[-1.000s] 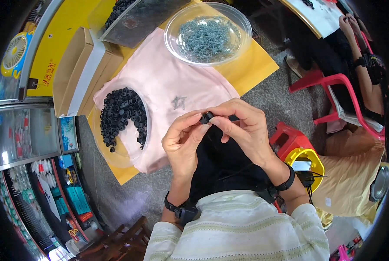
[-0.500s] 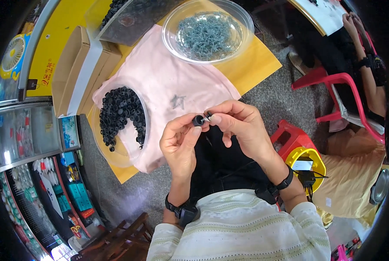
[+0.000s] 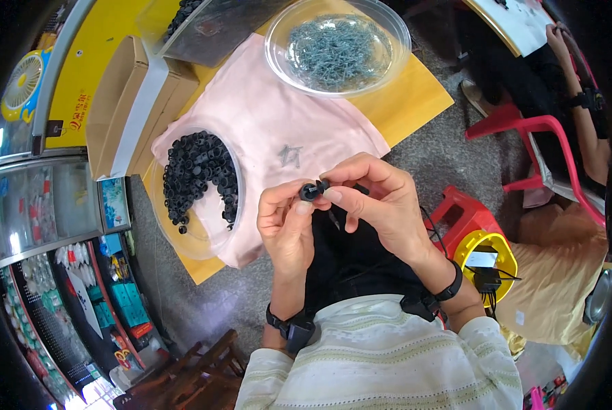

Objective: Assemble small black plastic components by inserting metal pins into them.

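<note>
Over my lap, just in front of the cloth's near edge, both hands meet. My left hand pinches a small round black plastic cap between thumb and fingers, its open face turned up. My right hand is closed on a smaller black piece right against the cap; fingertips partly hide it. A dark bit also shows behind the right fingers, too covered to name. Several loose screws lie on the pink cloth beyond my hands.
A clear round tub of black plastic caps stands left. Ahead is a clear bowl of screws. A cardboard box stands far left, a red stool right. Another person's arm shows at upper right.
The smaller black piece has come up against the cap, and the silver screw seen between my fingers is now hidden. The table things sit slightly further right in view.
</note>
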The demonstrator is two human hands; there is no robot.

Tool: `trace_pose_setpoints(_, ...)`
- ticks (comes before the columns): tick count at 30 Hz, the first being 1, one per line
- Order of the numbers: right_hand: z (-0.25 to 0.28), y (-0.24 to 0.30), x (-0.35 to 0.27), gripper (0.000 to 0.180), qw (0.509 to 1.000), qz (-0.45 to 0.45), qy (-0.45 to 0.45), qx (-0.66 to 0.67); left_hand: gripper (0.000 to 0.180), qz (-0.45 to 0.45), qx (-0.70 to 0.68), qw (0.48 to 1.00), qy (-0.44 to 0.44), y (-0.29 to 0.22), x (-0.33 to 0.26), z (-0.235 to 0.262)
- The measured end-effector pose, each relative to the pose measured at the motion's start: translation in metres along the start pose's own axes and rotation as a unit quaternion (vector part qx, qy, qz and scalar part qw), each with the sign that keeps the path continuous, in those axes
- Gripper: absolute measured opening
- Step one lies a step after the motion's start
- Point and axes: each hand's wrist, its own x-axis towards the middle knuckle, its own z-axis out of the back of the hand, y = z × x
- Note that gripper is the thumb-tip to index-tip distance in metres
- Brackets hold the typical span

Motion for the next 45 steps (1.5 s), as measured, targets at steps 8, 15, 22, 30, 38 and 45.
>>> trace_pose_setpoints(8,0.001,-0.006,0.0,0.017,0.999,0.013,-0.021,-0.025,0.024,-0.069,0.094,0.993,0.036,-0.006,0.001,0.001)
trace_pose_setpoints(15,-0.005,-0.003,-0.004,0.013,0.972,0.128,-0.049,-0.191,0.024,-0.08,0.155,0.984,0.036,-0.006,0.0,0.006)
trace_pose_setpoints(22,-0.005,0.001,-0.004,0.014,0.963,0.132,-0.068,-0.223,0.023,-0.078,0.142,0.985,0.053,-0.005,0.0,0.006)
trace_pose_setpoints(30,0.0,0.004,-0.005,0.017,0.956,0.141,-0.044,-0.253,0.023,-0.061,0.139,0.987,0.048,-0.007,0.001,0.002)
trace_pose_setpoints(38,0.003,0.011,-0.009,0.017,0.959,0.127,-0.037,-0.251,0.022,-0.06,0.141,0.987,0.056,-0.005,0.001,-0.004)
trace_pose_setpoints(45,0.029,0.004,-0.002,0.018,0.995,-0.07,-0.015,0.062,0.021,-0.035,0.126,0.99,0.044,-0.005,0.001,-0.016)
